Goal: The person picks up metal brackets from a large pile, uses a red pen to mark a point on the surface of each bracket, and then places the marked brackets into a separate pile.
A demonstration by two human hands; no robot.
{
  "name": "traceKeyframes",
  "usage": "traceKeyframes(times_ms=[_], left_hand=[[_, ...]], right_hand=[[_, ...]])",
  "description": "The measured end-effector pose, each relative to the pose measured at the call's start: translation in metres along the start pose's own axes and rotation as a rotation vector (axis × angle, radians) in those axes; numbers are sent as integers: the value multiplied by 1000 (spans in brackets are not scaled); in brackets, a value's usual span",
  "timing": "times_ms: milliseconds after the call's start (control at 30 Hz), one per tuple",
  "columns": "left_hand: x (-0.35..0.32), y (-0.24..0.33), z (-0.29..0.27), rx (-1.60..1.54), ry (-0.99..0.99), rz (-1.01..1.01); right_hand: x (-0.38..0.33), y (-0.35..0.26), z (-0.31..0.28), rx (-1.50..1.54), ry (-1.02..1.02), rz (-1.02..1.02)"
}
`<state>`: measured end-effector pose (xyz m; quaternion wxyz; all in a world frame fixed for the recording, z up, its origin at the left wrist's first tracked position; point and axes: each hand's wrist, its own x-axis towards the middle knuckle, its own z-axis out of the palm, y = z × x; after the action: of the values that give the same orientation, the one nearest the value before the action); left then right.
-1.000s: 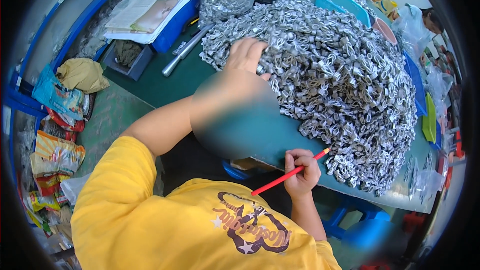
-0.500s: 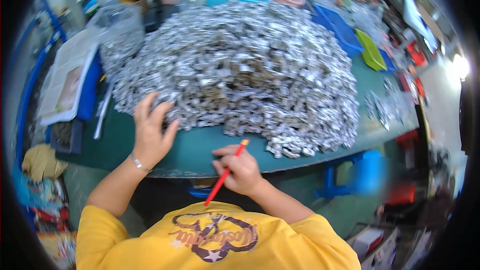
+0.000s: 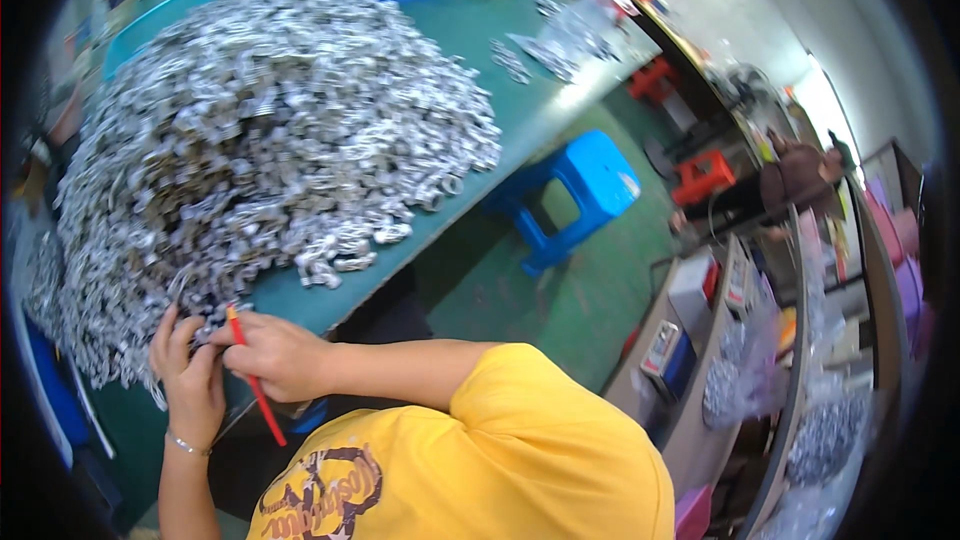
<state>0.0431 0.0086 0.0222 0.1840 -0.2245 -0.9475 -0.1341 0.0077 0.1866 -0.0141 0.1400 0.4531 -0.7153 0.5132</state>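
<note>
My right hand [image 3: 275, 355] grips the red pencil [image 3: 255, 375] (long axis toward me); my left hand [image 3: 188, 380] pinches a metal piece [image 3: 200, 335] at the pile [image 3: 250, 140] edge, touching it.

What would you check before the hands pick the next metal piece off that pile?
1. Red pencil gripped by right hand: ok.
2. Left hand at the pile edge: ok.
3. Piece pinched between left fingers: cannot tell, too small.
4. Pieces near the table edge, away from the drop: not ok, some lie close.
5. Blue stool away from the arms: ok.
</note>
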Motion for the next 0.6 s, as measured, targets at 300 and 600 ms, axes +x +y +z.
traceKeyframes(times_ms=[300, 600], left_hand=[[-9, -21, -17, -254, -42, 1], [-15, -12, -21, -111, -24, 17]], right_hand=[[-5, -1, -3, 0, -35, 19], [-4, -4, -4, -29, 29, -43]])
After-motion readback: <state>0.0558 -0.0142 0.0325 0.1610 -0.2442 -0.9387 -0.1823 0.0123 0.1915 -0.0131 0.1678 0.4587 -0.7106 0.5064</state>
